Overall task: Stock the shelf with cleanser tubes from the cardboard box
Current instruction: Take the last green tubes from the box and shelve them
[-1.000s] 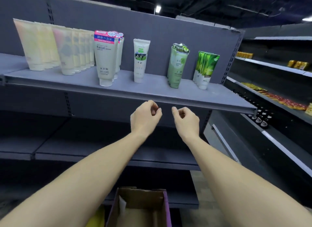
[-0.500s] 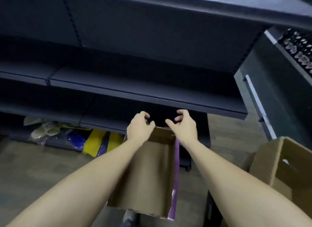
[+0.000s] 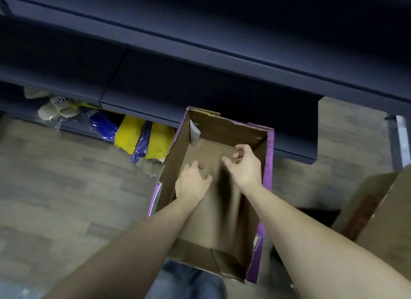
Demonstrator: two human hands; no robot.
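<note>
An open cardboard box [image 3: 175, 151] with purple outer sides stands on the floor in front of the dark shelf unit [image 3: 200, 54]. Both my hands reach down inside it. My left hand [image 3: 192, 183] hangs near the box's left wall, fingers loosely curled, holding nothing. My right hand [image 3: 243, 165] is farther in, fingers apart and empty. One pale tube-like item [image 3: 195, 133] leans in the box's far left corner. The box floor otherwise looks bare. No cleanser tubes on the shelves are in view.
Yellow and blue plastic packages [image 3: 138, 136] and pale items [image 3: 55, 108] lie under the lowest shelf at left. A second cardboard box [image 3: 382, 214] stands at the right. The floor [image 3: 66, 187] is wood-patterned. My jeans-clad leg [image 3: 186, 281] shows below the box.
My view has swung down from the stocked upper shelf to the floor. Both hands dropped from the shelf edge into the cardboard box, still empty.
</note>
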